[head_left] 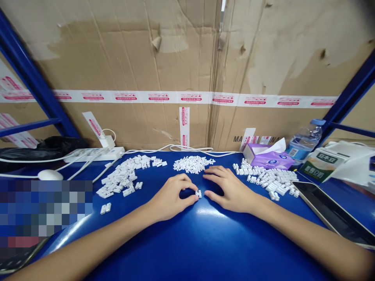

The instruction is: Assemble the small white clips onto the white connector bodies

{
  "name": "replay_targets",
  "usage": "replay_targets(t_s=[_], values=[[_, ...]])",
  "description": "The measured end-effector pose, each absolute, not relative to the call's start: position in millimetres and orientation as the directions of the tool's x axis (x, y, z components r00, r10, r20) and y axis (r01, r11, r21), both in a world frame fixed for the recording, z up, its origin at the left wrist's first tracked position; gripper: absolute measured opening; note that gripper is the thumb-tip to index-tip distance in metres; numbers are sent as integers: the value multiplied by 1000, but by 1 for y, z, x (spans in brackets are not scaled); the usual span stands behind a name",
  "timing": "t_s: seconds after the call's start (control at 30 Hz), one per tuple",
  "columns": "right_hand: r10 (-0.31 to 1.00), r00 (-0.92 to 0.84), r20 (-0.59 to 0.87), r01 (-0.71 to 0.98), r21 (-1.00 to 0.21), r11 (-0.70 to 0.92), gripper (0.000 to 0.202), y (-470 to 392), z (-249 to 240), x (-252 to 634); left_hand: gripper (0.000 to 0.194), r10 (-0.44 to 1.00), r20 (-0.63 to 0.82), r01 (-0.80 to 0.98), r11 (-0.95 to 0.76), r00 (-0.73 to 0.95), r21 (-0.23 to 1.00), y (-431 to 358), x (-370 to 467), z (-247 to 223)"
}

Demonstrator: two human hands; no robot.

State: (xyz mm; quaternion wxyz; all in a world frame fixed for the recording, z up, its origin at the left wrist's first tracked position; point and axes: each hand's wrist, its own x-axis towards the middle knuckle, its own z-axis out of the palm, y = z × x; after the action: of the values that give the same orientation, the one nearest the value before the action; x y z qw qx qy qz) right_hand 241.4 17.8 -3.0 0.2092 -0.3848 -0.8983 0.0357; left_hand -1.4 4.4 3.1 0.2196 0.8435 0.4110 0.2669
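Observation:
My left hand [173, 197] pinches a small white plastic piece [199, 194] with dark slots between thumb and forefinger, low over the blue table. To its right, my right hand [230, 188] has its fingers apart and holds nothing that I can see; its thumb tip is close to the piece but apart from it. Its fingertips reach toward a heap of tiny white parts [191, 164] behind both hands. On the left lies a pile of flat white plastic pieces [124, 175]. Another pile of white pieces [268, 177], chunkier in look, is on the right.
A purple tissue pack [269, 157], a plastic bottle [304, 142] and a green-and-white box [324, 164] stand at the back right. A tablet or large phone [336, 210] lies before them. At the back left are a power strip [96, 155] and white cables. Cardboard [140, 58] walls the back.

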Motion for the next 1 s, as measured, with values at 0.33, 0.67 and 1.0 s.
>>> replay_targets(t_s=[0.33,0.67,1.0], values=[[818,-564,107,800,-173,574,88,24,-8,253,35,803,385,751,-579,455,318,28,-24,2],[827,-558,73,807,-185,561,88,23,-4,251,73,868,54,857,-496,494,139,28,-33,-9],[822,-564,86,801,-187,569,86,22,-3,250,70,874,89,860,-486,478,157,30,-34,-8]])
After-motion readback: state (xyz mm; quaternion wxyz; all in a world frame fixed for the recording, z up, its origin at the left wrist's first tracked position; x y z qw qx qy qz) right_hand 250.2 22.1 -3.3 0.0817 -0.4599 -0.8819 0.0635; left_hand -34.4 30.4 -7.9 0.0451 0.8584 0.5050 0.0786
